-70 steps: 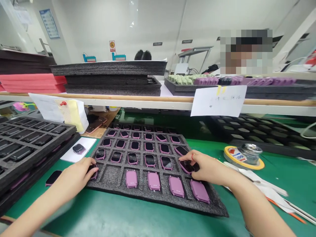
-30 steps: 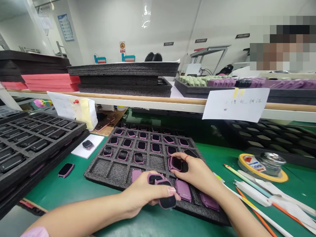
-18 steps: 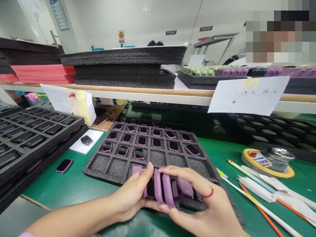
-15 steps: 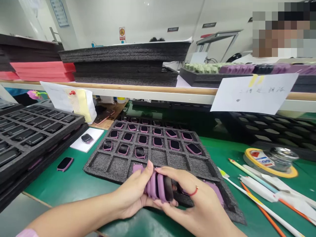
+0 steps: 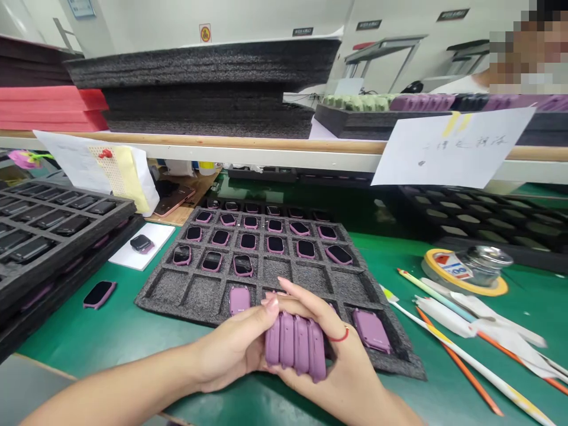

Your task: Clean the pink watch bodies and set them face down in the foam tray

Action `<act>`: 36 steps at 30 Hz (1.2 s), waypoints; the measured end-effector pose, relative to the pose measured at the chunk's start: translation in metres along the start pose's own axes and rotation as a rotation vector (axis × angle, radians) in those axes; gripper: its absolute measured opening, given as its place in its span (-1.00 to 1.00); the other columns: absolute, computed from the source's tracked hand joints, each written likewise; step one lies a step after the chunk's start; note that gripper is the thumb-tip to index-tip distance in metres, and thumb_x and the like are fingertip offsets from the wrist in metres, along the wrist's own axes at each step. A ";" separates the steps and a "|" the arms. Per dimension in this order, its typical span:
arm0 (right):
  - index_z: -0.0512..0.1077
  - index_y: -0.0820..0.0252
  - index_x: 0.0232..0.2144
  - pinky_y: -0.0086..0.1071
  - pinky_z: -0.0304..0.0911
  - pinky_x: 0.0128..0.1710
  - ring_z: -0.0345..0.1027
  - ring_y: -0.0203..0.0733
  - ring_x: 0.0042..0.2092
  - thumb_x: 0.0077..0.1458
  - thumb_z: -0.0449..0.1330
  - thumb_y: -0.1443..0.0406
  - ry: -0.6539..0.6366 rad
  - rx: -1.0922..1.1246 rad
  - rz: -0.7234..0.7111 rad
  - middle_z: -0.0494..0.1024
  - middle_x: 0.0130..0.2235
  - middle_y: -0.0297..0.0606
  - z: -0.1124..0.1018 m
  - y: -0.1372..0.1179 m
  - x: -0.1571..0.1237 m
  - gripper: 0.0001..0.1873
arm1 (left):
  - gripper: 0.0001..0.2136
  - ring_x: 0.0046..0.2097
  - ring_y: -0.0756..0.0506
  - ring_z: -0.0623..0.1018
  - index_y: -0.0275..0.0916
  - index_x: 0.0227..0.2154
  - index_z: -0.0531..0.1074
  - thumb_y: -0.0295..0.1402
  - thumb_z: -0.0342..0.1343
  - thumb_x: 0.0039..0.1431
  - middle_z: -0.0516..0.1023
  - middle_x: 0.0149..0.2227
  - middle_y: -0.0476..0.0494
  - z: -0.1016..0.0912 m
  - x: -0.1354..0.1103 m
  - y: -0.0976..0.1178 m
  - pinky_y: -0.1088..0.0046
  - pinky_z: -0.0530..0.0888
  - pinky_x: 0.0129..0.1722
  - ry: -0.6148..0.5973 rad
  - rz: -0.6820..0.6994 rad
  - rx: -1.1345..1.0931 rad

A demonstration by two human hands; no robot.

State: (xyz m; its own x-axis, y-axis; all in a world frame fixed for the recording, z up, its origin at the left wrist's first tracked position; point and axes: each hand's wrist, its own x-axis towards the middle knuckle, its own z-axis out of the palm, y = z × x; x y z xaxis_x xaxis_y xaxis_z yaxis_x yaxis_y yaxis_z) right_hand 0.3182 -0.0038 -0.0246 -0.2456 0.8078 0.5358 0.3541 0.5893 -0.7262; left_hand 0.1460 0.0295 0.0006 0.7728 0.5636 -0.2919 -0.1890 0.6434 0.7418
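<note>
Both my hands are together over the front edge of a grey-black foam tray, and its cells hold pink smartwatch bodies. My left hand and my right hand press a row of several pink smartwatch bodies between them, standing side by side. Their screens are hidden. In the tray's front row, one pink body lies back up just beyond my left fingers, and another lies to the right of my right hand. Dark-screened bodies fill the rows behind, and several cells near my fingers are bare.
A foam tray of black devices lies at left, with a loose device on the green mat. Right of the tray are a tape roll and pens. A shelf bearing foam stacks runs behind; a person sits beyond.
The pink bodies from the tray's front row are gone from most of their cells and now form a row between my hands. My view has tilted downward.
</note>
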 end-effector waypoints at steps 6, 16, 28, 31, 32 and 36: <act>0.00 -0.06 0.39 -0.37 0.36 0.20 0.53 -0.23 0.03 -0.01 0.33 0.47 0.028 0.088 -0.002 0.58 0.04 -0.33 0.002 -0.001 -0.003 0.01 | -0.32 -0.46 0.08 0.35 -0.40 -0.29 0.55 0.27 0.23 -0.04 0.41 -0.43 -0.09 0.003 0.002 -0.001 0.59 0.26 -0.45 0.047 0.056 0.085; -0.02 -0.06 0.39 -0.34 0.35 0.22 0.52 -0.19 0.07 0.01 0.41 0.38 0.041 0.085 0.000 0.60 0.03 -0.31 0.004 0.003 -0.003 0.03 | -0.43 -0.46 0.09 0.34 -0.35 -0.23 0.50 0.17 0.23 0.09 0.41 -0.44 -0.04 -0.001 0.006 -0.006 0.61 0.29 -0.45 0.013 0.145 0.118; -0.01 -0.02 0.39 -0.13 0.44 0.16 0.50 0.04 0.12 0.15 0.34 0.11 0.012 0.073 -0.086 0.55 0.11 -0.10 0.002 0.004 -0.005 -0.10 | -0.64 -0.12 -0.09 0.56 -0.24 -0.13 0.54 -0.43 0.42 -0.03 0.57 -0.20 -0.06 0.002 -0.001 0.003 0.40 0.47 -0.07 -0.032 0.184 0.438; -0.07 0.01 0.43 -0.03 0.43 0.16 0.51 0.08 0.10 0.19 0.30 0.11 0.005 0.001 -0.118 0.61 0.02 -0.10 0.003 0.005 -0.006 -0.08 | -0.64 -0.07 -0.12 0.54 -0.25 -0.14 0.55 -0.42 0.42 -0.05 0.56 -0.16 -0.09 0.001 0.001 0.001 0.37 0.46 -0.01 -0.053 0.209 0.408; -0.10 0.01 0.44 0.00 0.40 0.17 0.51 0.07 0.10 0.22 0.27 0.12 -0.010 -0.039 -0.140 0.60 0.04 -0.09 0.004 0.006 -0.007 -0.10 | -0.66 -0.05 -0.13 0.54 -0.26 -0.17 0.56 -0.41 0.43 -0.06 0.56 -0.15 -0.10 0.001 0.002 0.000 0.36 0.46 0.01 -0.042 0.229 0.403; -0.18 0.00 0.45 0.07 0.16 0.33 0.28 0.03 0.30 0.26 0.21 0.29 -0.068 -0.178 -0.201 0.40 0.27 -0.08 0.003 0.004 -0.008 -0.11 | -0.66 -0.07 -0.17 0.57 -0.29 -0.23 0.59 -0.37 0.47 -0.12 0.62 -0.18 -0.14 0.001 0.003 -0.004 0.34 0.48 -0.01 0.134 0.269 0.483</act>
State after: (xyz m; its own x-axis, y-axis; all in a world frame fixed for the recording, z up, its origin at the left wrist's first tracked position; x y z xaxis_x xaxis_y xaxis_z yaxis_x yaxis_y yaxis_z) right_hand 0.3188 -0.0079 -0.0329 -0.3852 0.6773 0.6268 0.4436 0.7315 -0.5178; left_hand 0.1497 0.0285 -0.0030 0.6462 0.7559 -0.1051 -0.0458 0.1759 0.9833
